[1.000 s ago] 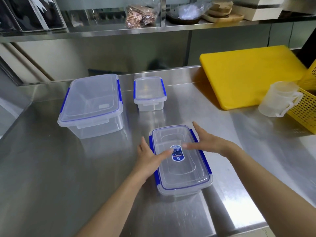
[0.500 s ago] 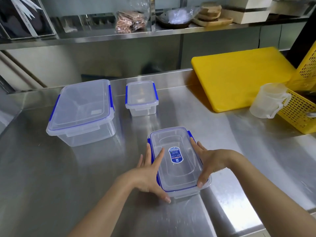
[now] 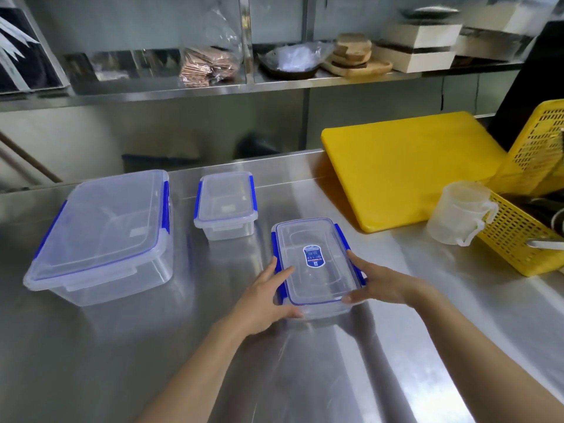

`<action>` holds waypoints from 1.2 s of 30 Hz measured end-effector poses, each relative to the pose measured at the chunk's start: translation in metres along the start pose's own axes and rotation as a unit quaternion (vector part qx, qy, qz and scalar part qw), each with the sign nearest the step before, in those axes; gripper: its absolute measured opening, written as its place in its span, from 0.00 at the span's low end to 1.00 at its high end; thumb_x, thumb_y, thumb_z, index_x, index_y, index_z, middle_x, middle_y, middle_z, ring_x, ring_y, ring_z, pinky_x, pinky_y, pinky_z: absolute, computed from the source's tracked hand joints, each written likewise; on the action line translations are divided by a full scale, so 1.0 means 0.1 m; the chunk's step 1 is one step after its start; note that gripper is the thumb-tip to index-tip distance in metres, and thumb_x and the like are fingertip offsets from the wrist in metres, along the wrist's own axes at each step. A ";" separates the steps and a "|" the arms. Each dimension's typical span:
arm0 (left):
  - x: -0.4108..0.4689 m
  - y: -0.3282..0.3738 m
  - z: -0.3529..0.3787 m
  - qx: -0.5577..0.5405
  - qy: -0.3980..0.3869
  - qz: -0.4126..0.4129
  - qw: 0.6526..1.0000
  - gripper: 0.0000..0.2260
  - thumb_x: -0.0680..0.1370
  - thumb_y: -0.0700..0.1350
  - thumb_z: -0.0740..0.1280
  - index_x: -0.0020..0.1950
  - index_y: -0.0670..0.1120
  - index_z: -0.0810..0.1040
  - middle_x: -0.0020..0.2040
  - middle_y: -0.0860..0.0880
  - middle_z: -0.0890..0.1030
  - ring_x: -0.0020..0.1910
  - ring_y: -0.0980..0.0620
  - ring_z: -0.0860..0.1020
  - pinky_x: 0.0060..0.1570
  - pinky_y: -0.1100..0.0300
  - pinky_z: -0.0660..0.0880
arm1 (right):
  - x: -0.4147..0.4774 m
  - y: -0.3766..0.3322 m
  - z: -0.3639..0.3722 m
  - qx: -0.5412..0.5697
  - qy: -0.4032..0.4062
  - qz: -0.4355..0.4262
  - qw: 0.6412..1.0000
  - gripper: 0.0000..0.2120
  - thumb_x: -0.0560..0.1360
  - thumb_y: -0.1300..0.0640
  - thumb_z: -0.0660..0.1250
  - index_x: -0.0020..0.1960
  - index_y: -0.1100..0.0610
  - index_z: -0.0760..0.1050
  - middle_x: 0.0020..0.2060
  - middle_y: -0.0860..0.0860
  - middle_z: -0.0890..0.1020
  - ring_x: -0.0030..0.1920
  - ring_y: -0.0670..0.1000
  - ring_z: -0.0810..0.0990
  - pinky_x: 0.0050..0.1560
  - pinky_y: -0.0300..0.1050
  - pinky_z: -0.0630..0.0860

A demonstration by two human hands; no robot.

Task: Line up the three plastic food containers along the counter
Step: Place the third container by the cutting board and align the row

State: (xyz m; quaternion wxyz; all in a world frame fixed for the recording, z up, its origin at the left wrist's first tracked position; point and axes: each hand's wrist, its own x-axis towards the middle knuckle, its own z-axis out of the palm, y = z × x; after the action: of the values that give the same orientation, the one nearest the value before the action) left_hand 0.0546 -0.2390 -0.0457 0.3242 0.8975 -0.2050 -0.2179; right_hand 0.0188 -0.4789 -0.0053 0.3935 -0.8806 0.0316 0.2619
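Three clear plastic containers with blue clips stand on the steel counter [image 3: 91, 346]. The large container [image 3: 103, 233] is at the left, the small container [image 3: 225, 204] behind the middle. The flat medium container [image 3: 314, 267], with a blue sticker on its lid, is in front and to the right of the small one. My left hand [image 3: 265, 300] grips its left near side and my right hand [image 3: 378, 282] grips its right near side. Whether it is lifted off the counter I cannot tell.
A yellow cutting board [image 3: 409, 166] leans at the back right. A translucent measuring jug [image 3: 457, 213] stands beside a yellow perforated basket [image 3: 525, 230] at the right edge. A steel shelf [image 3: 213, 87] above the counter carries bags, wooden boards and boxes.
Both hands went from resting on the lid to gripping the medium container's sides. The container has moved away from me, closer to the small container.
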 end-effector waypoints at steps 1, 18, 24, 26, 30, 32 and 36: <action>0.06 0.01 0.01 -0.006 0.023 0.004 1.000 0.37 0.71 0.53 0.72 0.74 0.58 0.56 0.78 0.55 0.46 0.76 0.54 0.53 0.72 0.55 0.56 | 0.05 0.02 -0.02 0.012 0.015 -0.006 1.000 0.40 0.72 0.57 0.70 0.73 0.45 0.47 0.60 0.42 0.66 0.58 0.45 0.65 0.62 0.41 0.65; 1.47 0.05 -0.25 -0.010 0.141 -0.075 0.987 0.27 0.79 0.51 0.60 0.75 0.57 0.52 0.78 0.54 0.47 0.74 0.47 0.60 0.69 0.47 0.65 | 1.45 -0.04 -0.69 -0.130 0.166 -0.075 0.975 0.29 0.79 0.50 0.57 0.75 0.55 0.49 0.73 0.56 0.60 0.70 0.54 0.64 0.68 0.43 0.63; 1.87 0.04 -0.38 -0.034 0.154 -0.078 0.984 0.27 0.80 0.48 0.60 0.76 0.55 0.52 0.78 0.55 0.47 0.75 0.49 0.57 0.70 0.50 0.62 | 1.89 0.02 -0.77 -0.272 0.216 -0.070 0.935 0.43 0.72 0.33 0.56 0.76 0.56 0.45 0.77 0.53 0.53 0.76 0.53 0.52 0.74 0.52 0.53; 1.96 0.09 -0.37 -0.047 0.146 -0.080 0.985 0.26 0.80 0.48 0.59 0.76 0.55 0.52 0.78 0.55 0.47 0.75 0.50 0.57 0.70 0.53 0.62 | 1.95 0.10 -0.82 -0.301 0.246 -0.072 0.919 0.42 0.72 0.34 0.57 0.75 0.58 0.48 0.76 0.54 0.56 0.76 0.53 0.54 0.73 0.52 0.52; 2.12 0.21 -0.30 -0.078 0.130 -0.060 0.987 0.27 0.80 0.47 0.59 0.76 0.55 0.51 0.78 0.56 0.46 0.75 0.52 0.57 0.70 0.55 0.61 | 1.92 0.23 -0.93 -0.302 0.279 -0.060 0.910 0.40 0.73 0.36 0.58 0.73 0.62 0.54 0.74 0.58 0.61 0.74 0.55 0.59 0.71 0.54 0.56; 2.18 0.27 -0.27 -0.082 0.122 -0.052 0.988 0.27 0.80 0.47 0.59 0.76 0.55 0.51 0.78 0.56 0.45 0.75 0.52 0.57 0.70 0.55 0.60 | 1.91 0.30 -0.99 -0.289 0.289 -0.061 0.910 0.41 0.71 0.35 0.59 0.72 0.64 0.58 0.72 0.61 0.64 0.72 0.59 0.64 0.69 0.56 0.61; 2.25 0.30 -0.23 -0.081 0.112 -0.046 0.989 0.27 0.80 0.47 0.58 0.76 0.56 0.50 0.78 0.56 0.44 0.75 0.51 0.58 0.70 0.55 0.62 | 1.89 0.37 -1.07 -0.281 0.269 -0.058 0.919 0.37 0.75 0.40 0.58 0.75 0.59 0.51 0.75 0.56 0.58 0.74 0.55 0.60 0.72 0.48 0.56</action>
State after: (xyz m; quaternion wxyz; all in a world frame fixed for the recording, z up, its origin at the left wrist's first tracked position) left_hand 0.2441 -0.3633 -0.0680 0.4065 0.8955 -0.1077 -0.1460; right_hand 0.2183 -0.5517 -0.0635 0.1209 -0.9926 0.0098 -0.0101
